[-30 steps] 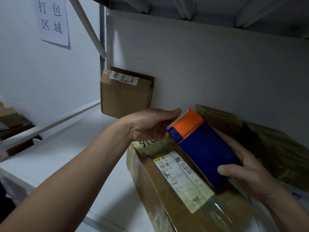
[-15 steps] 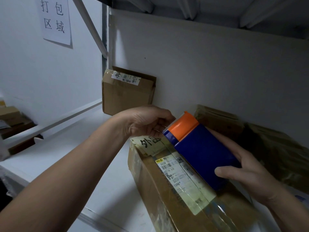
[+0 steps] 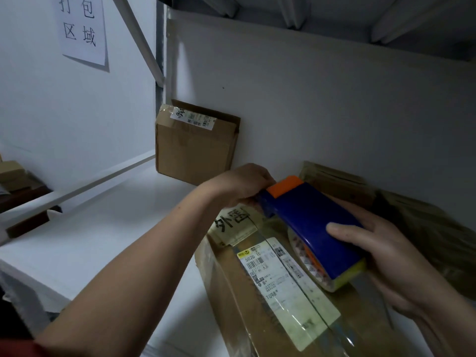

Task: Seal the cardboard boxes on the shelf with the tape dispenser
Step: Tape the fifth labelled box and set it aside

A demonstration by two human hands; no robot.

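1. Gripping the blue tape dispenser (image 3: 309, 222) in the right hand (image 3: 391, 266): thumb laid across the casing, other fingers wrapped beneath it.
2. Held tilted just above the large cardboard box (image 3: 247, 323), orange head toward that box's far end, tape roll (image 3: 309, 264) showing under the casing.
3. Left hand (image 3: 242, 184) at the orange head, over the far end of the large cardboard box; fingers curled, tips hidden, so cannot tell whether pinching anything.
4. On top of the large cardboard box, under clear tape: a white shipping label (image 3: 283, 284) reading "502D" and "T098", with barcodes; finer print too small to read.
5. At the far end of the same box top: a pale slip (image 3: 234, 225) with bold handwriting, first character "外", second unclear.
6. Beyond the large cardboard box, against the back panel: a smaller cardboard box (image 3: 193, 153) bearing a barcoded label (image 3: 194, 118), its scrawl illegible.
7. Up and left of the large cardboard box, on the wall: a paper sign (image 3: 82, 29) reading "打包区域".
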